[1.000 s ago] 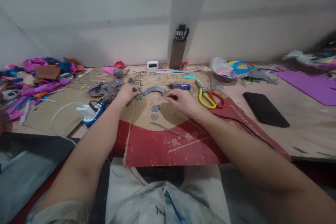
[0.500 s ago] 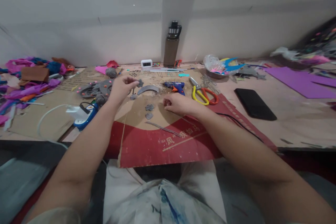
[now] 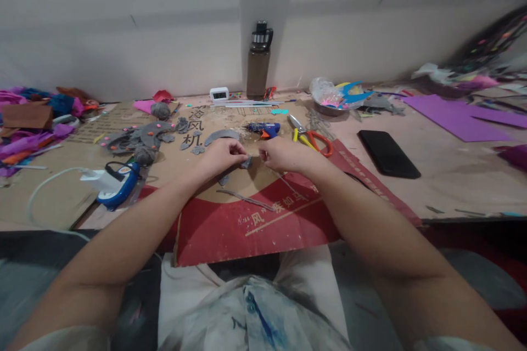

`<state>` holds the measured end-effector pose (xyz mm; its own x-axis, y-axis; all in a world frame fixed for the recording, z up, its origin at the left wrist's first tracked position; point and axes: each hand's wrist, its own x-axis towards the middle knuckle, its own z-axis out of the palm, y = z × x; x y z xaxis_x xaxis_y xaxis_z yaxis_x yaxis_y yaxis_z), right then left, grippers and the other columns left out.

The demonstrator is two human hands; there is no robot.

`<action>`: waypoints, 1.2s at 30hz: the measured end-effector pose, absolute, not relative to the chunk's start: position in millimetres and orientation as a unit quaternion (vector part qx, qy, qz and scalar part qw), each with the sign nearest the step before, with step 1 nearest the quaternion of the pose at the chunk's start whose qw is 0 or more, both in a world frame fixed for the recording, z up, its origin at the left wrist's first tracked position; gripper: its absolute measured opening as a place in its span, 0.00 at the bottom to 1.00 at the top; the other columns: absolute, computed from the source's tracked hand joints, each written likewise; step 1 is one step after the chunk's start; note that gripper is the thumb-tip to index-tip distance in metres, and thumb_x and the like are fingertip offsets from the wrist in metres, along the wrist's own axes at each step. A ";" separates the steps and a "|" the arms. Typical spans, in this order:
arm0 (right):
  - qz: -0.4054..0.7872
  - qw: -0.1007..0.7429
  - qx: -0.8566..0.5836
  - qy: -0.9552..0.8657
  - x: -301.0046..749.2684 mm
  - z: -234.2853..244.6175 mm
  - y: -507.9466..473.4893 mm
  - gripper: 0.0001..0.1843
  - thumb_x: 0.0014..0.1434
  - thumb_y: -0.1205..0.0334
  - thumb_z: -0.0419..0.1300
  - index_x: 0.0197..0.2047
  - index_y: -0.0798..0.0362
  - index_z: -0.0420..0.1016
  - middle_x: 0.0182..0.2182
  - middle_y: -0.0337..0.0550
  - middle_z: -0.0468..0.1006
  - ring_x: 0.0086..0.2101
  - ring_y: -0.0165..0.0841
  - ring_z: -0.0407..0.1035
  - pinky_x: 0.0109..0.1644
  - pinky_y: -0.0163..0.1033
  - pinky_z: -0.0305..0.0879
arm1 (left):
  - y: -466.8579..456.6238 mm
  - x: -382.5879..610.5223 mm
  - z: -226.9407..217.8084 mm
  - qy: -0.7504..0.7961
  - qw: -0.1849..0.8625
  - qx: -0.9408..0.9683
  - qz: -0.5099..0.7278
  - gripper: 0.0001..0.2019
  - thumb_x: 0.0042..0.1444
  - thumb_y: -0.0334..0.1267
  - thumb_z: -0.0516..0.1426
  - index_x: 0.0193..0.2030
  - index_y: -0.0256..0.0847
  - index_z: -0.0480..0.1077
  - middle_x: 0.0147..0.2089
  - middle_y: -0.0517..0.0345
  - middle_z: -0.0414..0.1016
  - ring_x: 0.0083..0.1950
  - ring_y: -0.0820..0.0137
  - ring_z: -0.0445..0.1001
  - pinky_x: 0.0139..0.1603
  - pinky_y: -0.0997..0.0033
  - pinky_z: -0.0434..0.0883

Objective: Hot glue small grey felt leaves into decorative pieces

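My left hand (image 3: 222, 156) and my right hand (image 3: 281, 154) meet over the brown and red cardboard sheet (image 3: 255, 219). Both are closed in a pinch. Between their fingertips sits a small grey felt piece (image 3: 246, 163), held by the left fingers; what the right fingers pinch is too small to make out. A second grey piece (image 3: 223, 180) lies just below my left hand. A thin grey strip (image 3: 242, 199) lies nearer to me. A curved grey arc (image 3: 221, 135) rests beyond my hands.
A blue glue gun (image 3: 263, 129) and scissors (image 3: 307, 137) lie behind my right hand. A black phone (image 3: 387, 146) lies to the right, purple foam (image 3: 457, 115) further right. A second glue gun with a white plug (image 3: 113, 184) lies left, near grey felt shapes (image 3: 140, 136). A bottle (image 3: 257, 68) stands at the wall.
My left hand came back from the grey shapes at the far left with a small grey piece and met my right hand, which moved a little toward it. The view shifted rightward.
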<state>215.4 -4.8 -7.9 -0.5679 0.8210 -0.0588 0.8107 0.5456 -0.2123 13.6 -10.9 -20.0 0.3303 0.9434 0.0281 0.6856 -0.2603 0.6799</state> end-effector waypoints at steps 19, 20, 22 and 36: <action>0.134 0.011 -0.469 -0.873 214.5 3.0 -8.9 0.04 0.51 0.70 0.59 0.29 0.53 0.70 0.24 0.43 0.74 0.26 0.32 0.66 0.27 0.37 0.52 | 7.5 -82.7 16.2 0.669 0.093 0.678 0.290 0.07 0.46 0.40 0.62 0.29 0.40 0.78 0.27 0.55 0.77 0.28 0.68 0.70 0.31 0.71 0.63; 0.135 0.010 -0.468 -0.873 214.3 3.2 -9.2 0.04 0.52 0.70 0.59 0.28 0.52 0.70 0.23 0.43 0.74 0.25 0.32 0.65 0.27 0.37 0.51 | 9.0 -95.6 16.9 0.685 0.087 0.671 0.270 0.05 0.44 0.40 0.63 0.26 0.41 0.77 0.25 0.56 0.76 0.26 0.69 0.69 0.29 0.70 0.62; 0.141 0.013 -0.468 -0.872 213.7 3.3 -9.7 0.04 0.52 0.70 0.58 0.28 0.52 0.70 0.23 0.42 0.74 0.25 0.32 0.65 0.27 0.37 0.52 | 10.0 -113.3 16.6 0.723 0.097 0.652 0.207 0.04 0.43 0.38 0.63 0.23 0.41 0.77 0.19 0.58 0.72 0.22 0.70 0.65 0.27 0.69 0.60; 0.126 -0.021 -0.477 -0.869 212.1 5.0 -11.1 0.05 0.54 0.64 0.58 0.36 0.54 0.73 0.30 0.45 0.77 0.31 0.34 0.69 0.30 0.36 0.55 | 19.6 -114.1 5.2 0.718 0.055 0.683 0.121 0.15 0.48 0.36 0.59 0.43 0.39 0.79 0.37 0.50 0.81 0.37 0.64 0.75 0.39 0.69 0.67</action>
<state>212.1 -11.1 5.0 -0.5434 0.8249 -0.1559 0.8352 0.5125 -0.1994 -114.1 19.6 5.2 -0.0617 0.9943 0.0875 0.9678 0.0382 0.2489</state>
